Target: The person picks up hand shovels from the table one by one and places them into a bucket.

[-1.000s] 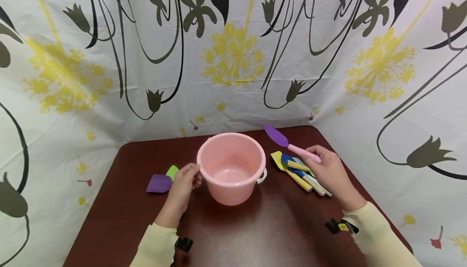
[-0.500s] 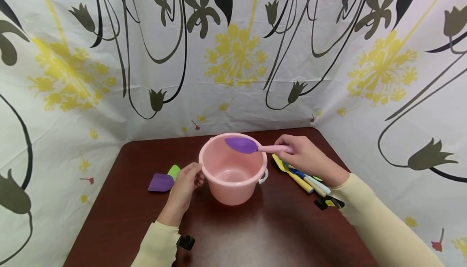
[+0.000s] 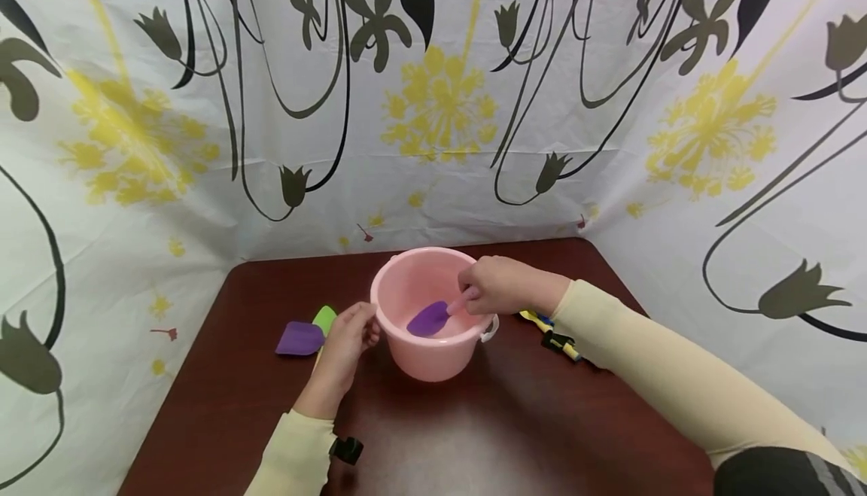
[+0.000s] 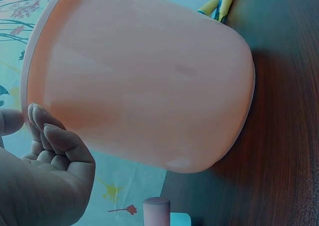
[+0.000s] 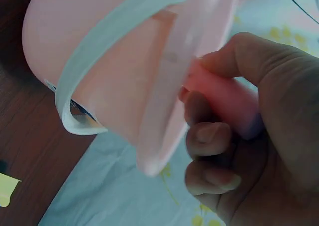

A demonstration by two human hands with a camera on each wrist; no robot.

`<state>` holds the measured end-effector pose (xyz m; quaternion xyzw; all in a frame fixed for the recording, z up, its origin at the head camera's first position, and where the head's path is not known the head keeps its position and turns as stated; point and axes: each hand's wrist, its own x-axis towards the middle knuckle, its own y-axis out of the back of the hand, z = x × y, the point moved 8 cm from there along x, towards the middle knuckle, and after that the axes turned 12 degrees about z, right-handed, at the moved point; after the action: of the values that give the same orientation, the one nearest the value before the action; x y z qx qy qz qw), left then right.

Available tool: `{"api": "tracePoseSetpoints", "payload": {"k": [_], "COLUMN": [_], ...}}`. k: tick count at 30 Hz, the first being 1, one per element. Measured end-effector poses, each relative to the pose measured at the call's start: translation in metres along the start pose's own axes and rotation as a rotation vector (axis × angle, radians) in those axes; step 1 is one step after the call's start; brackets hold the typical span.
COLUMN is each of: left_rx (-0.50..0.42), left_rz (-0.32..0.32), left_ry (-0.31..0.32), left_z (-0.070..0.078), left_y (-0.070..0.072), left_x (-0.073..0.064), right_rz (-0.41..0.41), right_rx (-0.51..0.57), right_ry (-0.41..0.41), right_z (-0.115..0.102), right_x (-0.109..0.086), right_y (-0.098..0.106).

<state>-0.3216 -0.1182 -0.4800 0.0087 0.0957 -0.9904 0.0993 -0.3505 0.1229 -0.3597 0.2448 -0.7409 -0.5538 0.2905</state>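
A pink bucket (image 3: 433, 360) stands upright on the dark table. My left hand (image 3: 344, 345) pinches its rim on the left, the thumb and fingers on either side in the left wrist view. My right hand (image 3: 506, 285) grips the pink handle of a small purple-bladed trowel (image 3: 428, 320), whose blade points down inside the bucket's mouth. In the right wrist view the fingers curl round that handle (image 5: 224, 96), close to the rim. Whether the blade touches the bucket's floor I cannot tell.
Left of the bucket lie a purple flat-bladed tool (image 3: 300, 338) and a green one (image 3: 325, 318). Several yellow and blue tools (image 3: 538, 321) lie to the right, partly under the right sleeve. A white bucket handle (image 5: 119, 27) hangs on the right side. Patterned cloth (image 3: 433, 195) surrounds the table.
My right hand has carried the trowel leftwards from above the pile of tools and lowered its blade into the bucket. My left hand has stayed on the rim.
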Motion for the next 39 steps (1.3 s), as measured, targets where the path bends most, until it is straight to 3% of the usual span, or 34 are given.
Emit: {"api": "tracePoseSetpoints", "payload": {"k": [4, 11, 16, 20, 29, 39], "left_rx": [0.013, 0.004, 0.002, 0.002, -0.013, -0.024], "left_rz": [-0.014, 0.001, -0.01, -0.01, -0.012, -0.009], "left_ry": [0.007, 0.011, 0.024, 0.025, 0.02, 0.023], "left_z": [-0.003, -0.004, -0.007, -0.008, -0.005, -0.003], "left_y": [-0.003, -0.002, -0.004, -0.004, -0.003, -0.002], "left_x": [-0.001, -0.002, -0.003, -0.003, -0.002, 0.001], "right_rz": [-0.07, -0.162, -0.197, -0.152, 0.005, 0.253], "right_rx": [-0.025, 0.077, 0.059, 0.015, -0.011, 0.08], "right_ry": [-0.021, -0.036, -0.045, -0.048, 0.004, -0.028], "right_z": [-0.003, -0.009, -0.003, 0.0, 0.006, 0.026], "right_x": [0.007, 0.017, 0.019, 0.02, 0.015, -0.021], "right_y": [-0.016, -0.043, -0.056, -0.051, -0.019, 0.029]}}
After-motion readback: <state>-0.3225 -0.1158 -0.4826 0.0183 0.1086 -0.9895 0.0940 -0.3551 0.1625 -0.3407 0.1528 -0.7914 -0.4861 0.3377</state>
